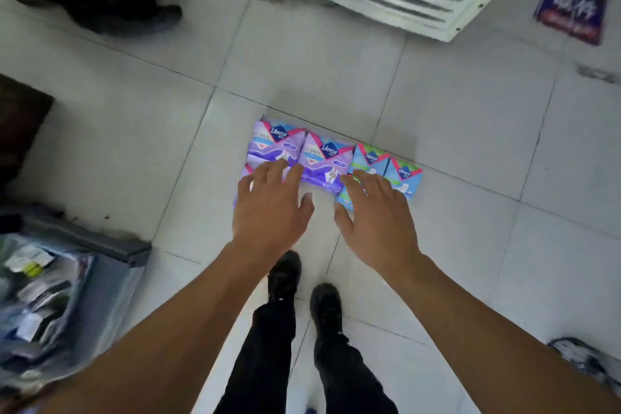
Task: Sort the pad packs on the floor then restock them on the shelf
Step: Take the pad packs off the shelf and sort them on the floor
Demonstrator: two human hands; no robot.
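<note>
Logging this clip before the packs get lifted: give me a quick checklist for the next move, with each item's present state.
1. Purple packs grouped together on the floor: ok, they lie side by side, left of the others.
2. Blue packs grouped apart by colour: ok, they sit right of the purple ones.
3. Left hand free: ok, fingers spread over the purple group, gripping nothing.
4. Right hand free: ok, fingers spread over the blue group.
5. Hands touching the packs: cannot tell, they may hover just above.
6. Packs hidden under the hands: cannot tell how many.
</note>
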